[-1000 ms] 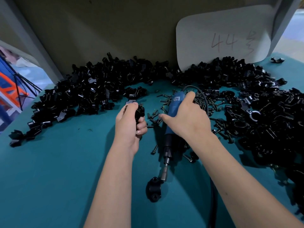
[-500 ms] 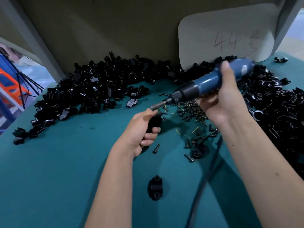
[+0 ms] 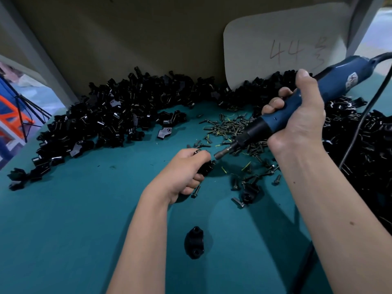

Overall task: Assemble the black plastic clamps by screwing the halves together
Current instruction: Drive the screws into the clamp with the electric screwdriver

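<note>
My left hand [image 3: 184, 172] grips a black clamp part [image 3: 206, 167] just above the teal table, near the middle of the view. My right hand [image 3: 297, 122] holds a blue electric screwdriver [image 3: 314, 96] tilted down to the left, its bit tip [image 3: 218, 154] right at the clamp part and my left fingertips. A loose heap of small dark screws [image 3: 231, 128] lies under the tool. One black clamp [image 3: 194, 245] lies alone on the table near me.
Large piles of black clamp halves [image 3: 110, 115] run along the back wall and down the right side [image 3: 360, 145]. A white card marked 44 [image 3: 282, 49] leans at the back. The screwdriver's black cord [image 3: 356, 134] trails across the right pile. The teal table [image 3: 63, 230] edge is at left.
My right hand lifted the screwdriver off the near clamp, swung it up and right, then lowered its tip to the part in my left hand, which moved right from the pile.
</note>
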The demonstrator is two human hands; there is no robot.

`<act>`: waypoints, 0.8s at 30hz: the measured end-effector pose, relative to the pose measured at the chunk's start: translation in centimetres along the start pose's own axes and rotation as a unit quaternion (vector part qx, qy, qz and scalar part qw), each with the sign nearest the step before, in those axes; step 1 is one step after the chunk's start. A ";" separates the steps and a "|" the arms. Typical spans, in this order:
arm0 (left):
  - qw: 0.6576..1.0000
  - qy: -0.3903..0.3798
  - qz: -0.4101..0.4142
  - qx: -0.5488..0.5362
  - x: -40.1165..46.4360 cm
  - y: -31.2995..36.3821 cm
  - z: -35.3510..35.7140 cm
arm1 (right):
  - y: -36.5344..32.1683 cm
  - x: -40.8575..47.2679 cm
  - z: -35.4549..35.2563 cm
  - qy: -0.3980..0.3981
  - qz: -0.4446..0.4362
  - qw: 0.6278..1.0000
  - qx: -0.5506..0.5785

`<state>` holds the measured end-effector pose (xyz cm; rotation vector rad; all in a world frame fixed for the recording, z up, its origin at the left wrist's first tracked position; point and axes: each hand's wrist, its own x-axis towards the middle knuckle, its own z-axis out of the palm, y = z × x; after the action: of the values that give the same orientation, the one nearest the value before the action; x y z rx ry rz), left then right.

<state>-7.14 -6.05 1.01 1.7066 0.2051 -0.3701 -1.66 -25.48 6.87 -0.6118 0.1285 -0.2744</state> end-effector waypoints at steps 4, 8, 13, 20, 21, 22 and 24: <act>1.000 -0.004 0.001 0.023 0.1 -0.1 0.1 | 0.1 -0.3 0.1 -0.008 -0.003 1.000 -0.029; 0.999 -0.009 0.004 0.036 0.0 0.0 0.1 | 0.1 -0.3 0.3 -0.020 -0.002 0.999 -0.042; 0.999 -0.016 0.006 0.038 0.0 0.0 0.1 | 0.1 -0.3 0.2 -0.039 -0.003 0.998 -0.043; 0.998 -0.030 0.017 0.045 0.0 0.0 0.1 | 0.0 -0.3 0.2 -0.055 -0.003 0.998 -0.038; 0.998 -0.031 0.018 0.047 0.0 0.0 0.2 | 0.0 -0.3 0.3 -0.060 -0.005 0.997 -0.042; 0.998 -0.030 0.019 0.051 0.1 0.0 0.2 | 0.0 -0.4 0.4 -0.066 -0.006 0.997 -0.046; 0.998 -0.028 0.019 0.056 0.1 0.0 0.2 | 0.1 -0.5 0.5 -0.075 -0.011 0.996 -0.055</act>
<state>-7.06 -6.28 0.93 1.8051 0.1133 -0.4075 -2.01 -24.96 7.22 -0.7421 -0.0075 -0.2420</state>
